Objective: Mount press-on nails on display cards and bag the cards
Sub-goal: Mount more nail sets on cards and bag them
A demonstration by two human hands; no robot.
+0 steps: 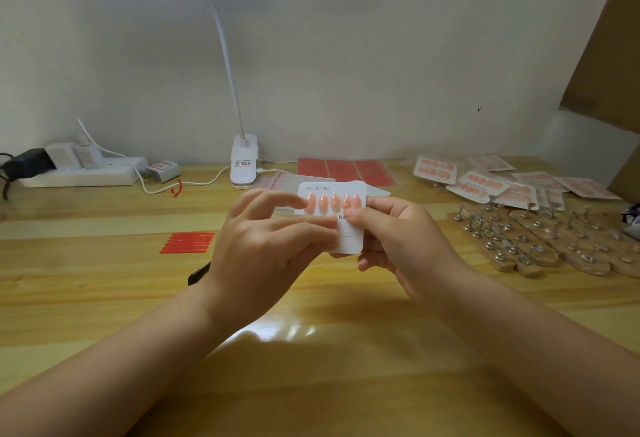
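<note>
Both hands, left [273, 242] and right [398, 235], fingers seemingly pinching nail card [349, 228].

A white rectangular paper display card [341, 225] is held above the middle of the pale wooden table [104, 298], between the left hand [263, 246] on its left and the right hand [398, 239] on its right, with a row of five peach oval press-on nails [332, 202] across its upper part. Left of the hands lies a set of red adhesive strips [188, 242]; behind them, by the wall, stand a white clip-on desk lamp [244, 163] and, farther left, a white plastic power strip [83, 175]. To the right lie long wooden nail-stand boards with metal pegs [540, 239], and behind these a pile of clear-bagged nail cards [502, 182].
</note>
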